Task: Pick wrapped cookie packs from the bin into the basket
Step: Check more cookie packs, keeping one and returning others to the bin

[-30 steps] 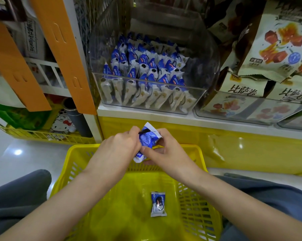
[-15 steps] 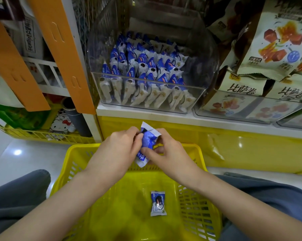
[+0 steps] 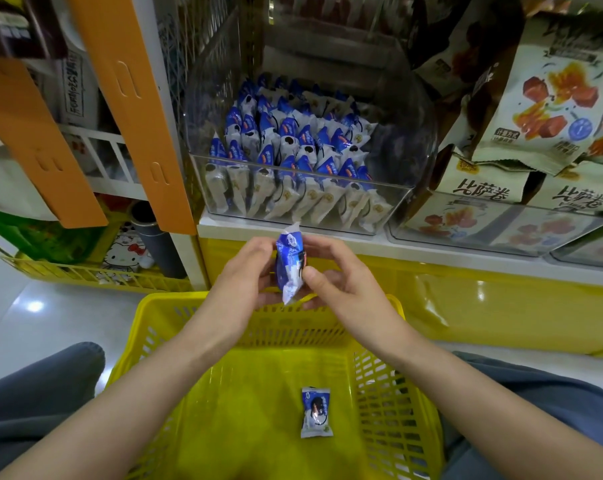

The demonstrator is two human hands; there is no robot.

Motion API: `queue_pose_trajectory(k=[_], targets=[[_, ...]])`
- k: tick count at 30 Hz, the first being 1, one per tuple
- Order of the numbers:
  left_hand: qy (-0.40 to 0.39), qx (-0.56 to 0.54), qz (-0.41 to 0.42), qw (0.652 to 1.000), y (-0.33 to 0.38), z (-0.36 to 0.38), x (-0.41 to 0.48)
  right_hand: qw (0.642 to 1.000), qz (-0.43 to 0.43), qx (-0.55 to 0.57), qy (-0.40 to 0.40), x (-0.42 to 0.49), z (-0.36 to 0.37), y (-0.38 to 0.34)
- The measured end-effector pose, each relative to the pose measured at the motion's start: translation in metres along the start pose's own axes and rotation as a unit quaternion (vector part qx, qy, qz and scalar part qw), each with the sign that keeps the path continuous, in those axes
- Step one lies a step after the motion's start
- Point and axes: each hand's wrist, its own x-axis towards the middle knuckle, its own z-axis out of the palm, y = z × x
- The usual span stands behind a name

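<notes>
In the head view, we are holding one wrapped cookie pack [image 3: 289, 268] upright with both hands, just above the far rim of the yellow basket [image 3: 379, 375]. Our left hand [image 3: 244, 275] is gripping its left side, and our right hand [image 3: 341, 282] is pinching its right edge. A second pack [image 3: 315, 412] is lying flat on the basket floor. Beyond the basket, the clear bin [image 3: 402, 195] is standing on the shelf, full of more packs [image 3: 286, 150].
</notes>
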Motion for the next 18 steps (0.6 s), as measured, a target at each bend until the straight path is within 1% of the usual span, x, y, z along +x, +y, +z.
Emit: queue_pose_trajectory(k=[2, 3, 5, 8, 11, 13, 15, 18], targets=[[-0.043, -0.046, -0.018, 0.998, 0.0, 0.003, -0.002, 0.999, 0.02, -0.04, 0.022, 0.001, -0.001, -0.001], [-0.05, -0.042, -0.014, 0.998, -0.002, 0.006, -0.004, 0.998, 0.033, -0.053, 0.027, 0.002, -0.001, -0.002], [-0.031, 0.008, 0.004, 0.999, -0.001, 0.01, -0.007, 0.997, 0.047, -0.062, 0.02, 0.004, -0.001, -0.005], [0.014, 0.075, 0.006, 0.997, 0.004, 0.011, -0.008, 0.997, 0.052, -0.049, 0.006, 0.006, -0.004, -0.012], [0.016, 0.113, 0.046, 0.992, 0.013, 0.008, -0.01, 0.998, 0.05, -0.021, 0.022, 0.009, -0.01, -0.02], [0.021, 0.123, 0.071, 0.99, 0.018, 0.006, -0.009, 0.998, 0.046, -0.015, 0.045, 0.01, -0.013, -0.023], [0.018, 0.112, 0.078, 0.991, 0.022, 0.004, -0.007, 0.997, 0.046, -0.008, 0.059, 0.009, -0.013, -0.025], [0.004, 0.104, 0.08, 0.991, 0.027, 0.004, -0.005, 0.998, 0.039, 0.007, 0.047, 0.008, -0.009, -0.028]])
